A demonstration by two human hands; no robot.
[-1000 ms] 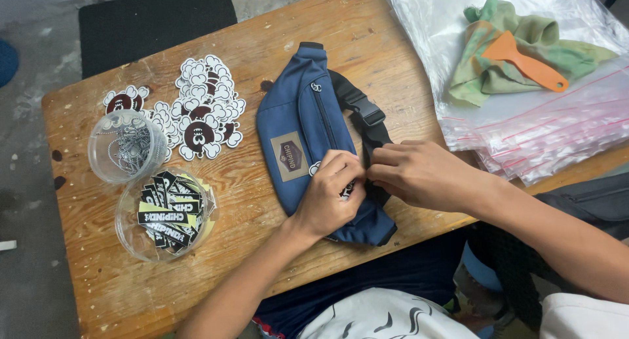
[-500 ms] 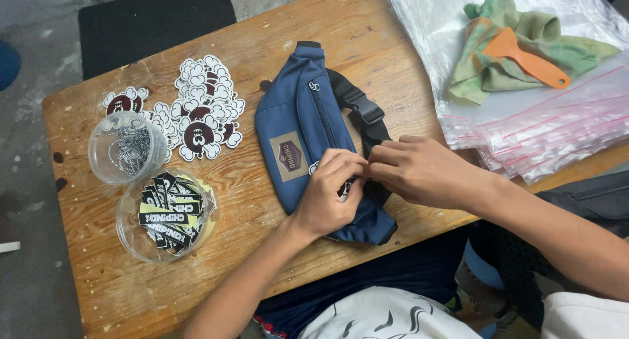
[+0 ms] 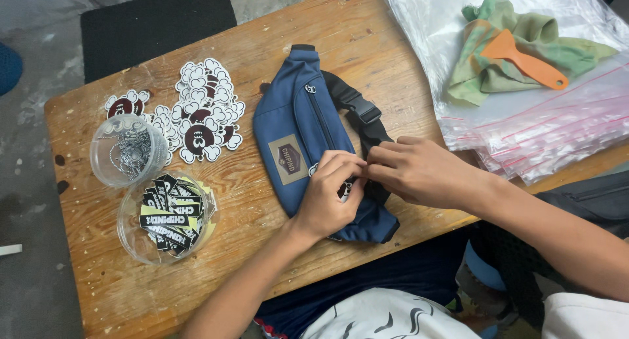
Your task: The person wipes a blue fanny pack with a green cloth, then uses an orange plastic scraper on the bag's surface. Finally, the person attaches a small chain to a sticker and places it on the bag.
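While the navy waist bag lies flat near the middle of the wooden bench, both hands meet over its near end, beside its black strap and buckle. The left hand curls its fingers inward and pinches a small object against the bag's fabric; the object is mostly hidden, though a scrap of white-and-dark print shows between the hands, much like the die-cut stickers heaped to the bag's left. The right hand presses its fingers to the same spot, clenched on the same small item or on the fabric beneath it; which one cannot be told. The zip pull sits at the far end of the bag. Two clear round tubs stand at the left of the bench: one holds metal ball chains, the other black printed labels. To the right, a stack of clear zip bags carries a green cloth and an orange scraper. By this evidence, the work on the bag is midway: the small piece is in hand, the chains, labels and zip bags lie untouched.
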